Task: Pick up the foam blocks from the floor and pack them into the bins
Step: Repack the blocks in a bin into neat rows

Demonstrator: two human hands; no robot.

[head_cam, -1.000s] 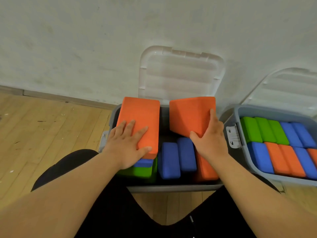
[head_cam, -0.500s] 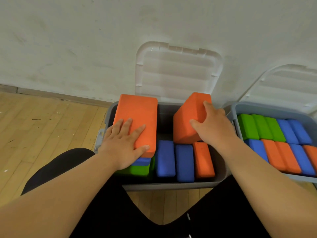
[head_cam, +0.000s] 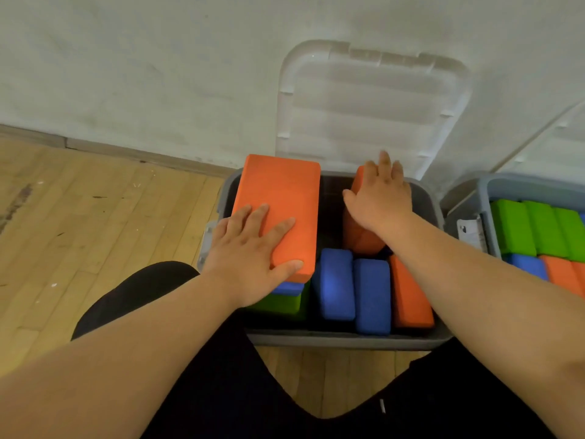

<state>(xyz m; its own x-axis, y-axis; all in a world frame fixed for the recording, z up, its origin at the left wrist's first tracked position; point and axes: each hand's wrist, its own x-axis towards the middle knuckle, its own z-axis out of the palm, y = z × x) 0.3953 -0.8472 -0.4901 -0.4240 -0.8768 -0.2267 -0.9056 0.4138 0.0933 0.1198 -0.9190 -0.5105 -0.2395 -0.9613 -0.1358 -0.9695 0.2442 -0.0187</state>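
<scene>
Pressing down with spread, straight fingers, the left hand (head_cam: 250, 255) lies flat on the flat orange block (head_cam: 281, 207), thumb along its near end. The right hand (head_cam: 380, 198) covers the top of the tilted orange block (head_cam: 359, 237) at the back right of the grey bin (head_cam: 348, 340); its fingertips are blurred, so I cannot tell whether they curl over the far edge. The bin holds three orange blocks (the third orange block (head_cam: 410, 296) stands on edge under the right forearm), three blue and one green: two blue blocks (head_cam: 335, 283) on edge in the middle, another blue block (head_cam: 288, 288) on the green block (head_cam: 278, 304) beneath the flat orange one. The flat block hides the bin's left side. A clear lid (head_cam: 370, 112) leans on the wall (head_cam: 142, 64); a second bin (head_cam: 493, 188) at the right edge shows green, blue and orange blocks. Black trousers (head_cam: 221, 391) and wooden floor (head_cam: 95, 217) lie nearer.
</scene>
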